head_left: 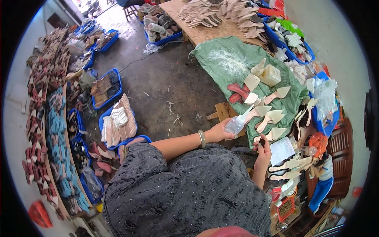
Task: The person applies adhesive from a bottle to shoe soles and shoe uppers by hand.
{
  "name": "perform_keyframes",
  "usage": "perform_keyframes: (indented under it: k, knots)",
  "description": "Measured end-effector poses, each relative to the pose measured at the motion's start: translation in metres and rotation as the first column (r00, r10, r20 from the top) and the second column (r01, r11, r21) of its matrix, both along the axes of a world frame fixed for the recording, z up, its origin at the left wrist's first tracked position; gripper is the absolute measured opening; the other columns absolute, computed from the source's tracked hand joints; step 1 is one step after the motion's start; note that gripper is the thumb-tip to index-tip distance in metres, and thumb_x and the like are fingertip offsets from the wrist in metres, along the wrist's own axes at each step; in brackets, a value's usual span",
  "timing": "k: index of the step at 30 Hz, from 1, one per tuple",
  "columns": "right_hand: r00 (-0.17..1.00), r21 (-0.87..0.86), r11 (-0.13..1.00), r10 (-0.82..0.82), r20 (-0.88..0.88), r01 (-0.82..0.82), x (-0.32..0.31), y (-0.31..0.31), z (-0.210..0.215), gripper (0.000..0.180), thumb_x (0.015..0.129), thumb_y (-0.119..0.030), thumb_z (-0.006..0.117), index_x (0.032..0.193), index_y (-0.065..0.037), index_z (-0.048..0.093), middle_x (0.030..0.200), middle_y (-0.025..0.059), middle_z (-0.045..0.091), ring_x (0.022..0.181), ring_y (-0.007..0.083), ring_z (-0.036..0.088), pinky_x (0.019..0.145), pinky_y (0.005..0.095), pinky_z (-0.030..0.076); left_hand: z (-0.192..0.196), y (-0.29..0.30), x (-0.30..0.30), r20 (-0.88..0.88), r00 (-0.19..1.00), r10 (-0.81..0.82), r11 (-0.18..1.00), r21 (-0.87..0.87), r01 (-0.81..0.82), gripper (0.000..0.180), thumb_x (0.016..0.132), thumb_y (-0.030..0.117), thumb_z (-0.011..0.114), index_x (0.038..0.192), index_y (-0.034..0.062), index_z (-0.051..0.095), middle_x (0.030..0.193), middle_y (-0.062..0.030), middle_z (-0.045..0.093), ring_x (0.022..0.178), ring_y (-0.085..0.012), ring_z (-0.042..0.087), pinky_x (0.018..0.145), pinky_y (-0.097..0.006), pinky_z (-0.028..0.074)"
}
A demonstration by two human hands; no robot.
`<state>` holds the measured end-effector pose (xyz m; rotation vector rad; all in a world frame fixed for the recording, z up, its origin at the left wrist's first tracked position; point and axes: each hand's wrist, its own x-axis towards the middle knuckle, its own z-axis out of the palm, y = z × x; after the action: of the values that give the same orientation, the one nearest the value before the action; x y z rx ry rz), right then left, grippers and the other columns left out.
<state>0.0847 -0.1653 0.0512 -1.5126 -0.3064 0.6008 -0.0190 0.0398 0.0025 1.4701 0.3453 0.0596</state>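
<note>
Nearest, beyond the dark grey textured garment [177,189], the left hand [219,132] is wrapped around a translucent plastic squeeze bottle [235,125], its slim white nozzle slanting up and away. The right hand [261,155] has its fingers curled, tips close together at a small dark bit; I cannot tell whether it is gripped. Just past them, cream sole-shaped pieces [271,119] lie on a green cloth sheet [211,53]. The step looks like bottle work beside these pieces; the next move likely calls for a steady, controlled tilt. Farther off stands a tan wooden counter [184,23].
</note>
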Motion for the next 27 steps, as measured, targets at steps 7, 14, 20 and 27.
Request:
perform_keyframes:
  k: [7, 14, 20, 27]
  knots:
    - [0.991, 0.063, 0.989, 0.134, -0.015, -0.132, 0.019, -0.016, 0.008, 0.029, 0.085, -0.002, 0.044, 0.113, 0.0, 0.051, 0.085, 0.0033, 0.055, 0.074, 0.0094, 0.048, 0.072, 0.0211, 0.04, -0.007, -0.034, 0.003, 0.033, 0.994, 0.103, 0.992, -0.079, -0.1, 0.069, 0.072, 0.018, 0.07, 0.13, 0.0072, 0.033, 0.11, -0.0055, 0.051, 0.097, -0.0141, 0.051, 0.086, -0.03, 0.043]
    - [0.972, 0.073, 0.97, 0.234, -0.018, -0.233, 0.037, -0.029, 0.004, 0.02, 0.09, -0.009, 0.046, 0.106, -0.001, 0.054, 0.08, 0.0037, 0.059, 0.071, 0.0093, 0.052, 0.068, 0.0217, 0.042, 0.012, -0.057, 0.012, 0.057, 0.978, 0.2, 0.979, 0.024, -0.202, 0.071, 0.069, 0.018, 0.071, 0.129, 0.0065, 0.035, 0.112, -0.0048, 0.05, 0.102, -0.0138, 0.047, 0.09, -0.03, 0.038]
    - [0.95, 0.079, 0.948, 0.312, -0.028, -0.309, 0.045, -0.034, -0.002, 0.019, 0.087, -0.008, 0.053, 0.103, 0.001, 0.059, 0.082, 0.0044, 0.061, 0.073, 0.0086, 0.054, 0.068, 0.0209, 0.043, 0.035, -0.071, 0.015, 0.079, 0.944, 0.32, 0.942, -0.136, -0.308, 0.065, 0.07, 0.014, 0.073, 0.124, 0.0039, 0.038, 0.109, -0.0056, 0.05, 0.099, -0.0142, 0.05, 0.081, -0.028, 0.045]
    - [0.911, 0.063, 0.916, 0.401, -0.096, -0.396, 0.049, -0.039, -0.011, 0.021, 0.088, -0.011, 0.054, 0.102, 0.002, 0.061, 0.086, 0.0058, 0.063, 0.078, 0.0108, 0.057, 0.073, 0.0222, 0.044, 0.026, -0.088, 0.001, 0.033, 0.915, 0.401, 0.916, 0.011, -0.401, 0.071, 0.07, 0.018, 0.074, 0.127, 0.0027, 0.035, 0.111, -0.006, 0.05, 0.102, -0.0146, 0.049, 0.09, -0.029, 0.039]
